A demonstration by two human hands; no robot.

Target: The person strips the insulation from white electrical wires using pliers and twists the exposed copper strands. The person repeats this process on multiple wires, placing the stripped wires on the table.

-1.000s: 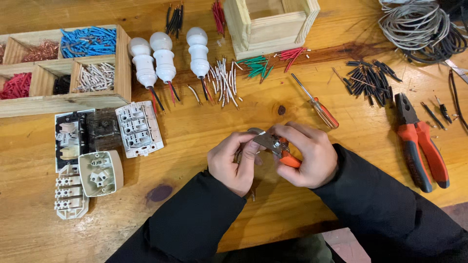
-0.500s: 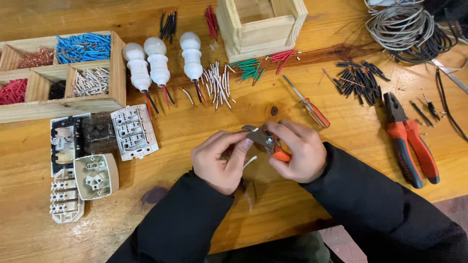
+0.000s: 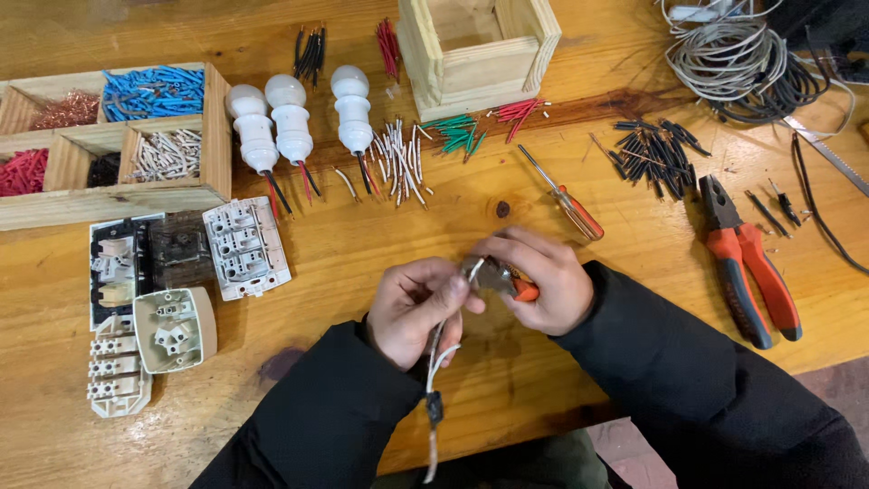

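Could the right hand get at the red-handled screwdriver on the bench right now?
Probably not at once: the screwdriver lies clear beside the right hand, but that hand grips an orange-handled tool.

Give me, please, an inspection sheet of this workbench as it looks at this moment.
Surface: wooden bench, with a dark knot near the middle.
Job's things: white cable and small orange-handled tool, at its upper end.
Clutter: three white lamp holders, partitioned wooden tray of wire pieces, open wooden box, socket parts, screwdriver, red pliers, piles of cut wire.
Grippers: left hand grips the cable; right hand grips the tool.
Cables: grey and black coil at top right.
Surroundings: nothing seen.
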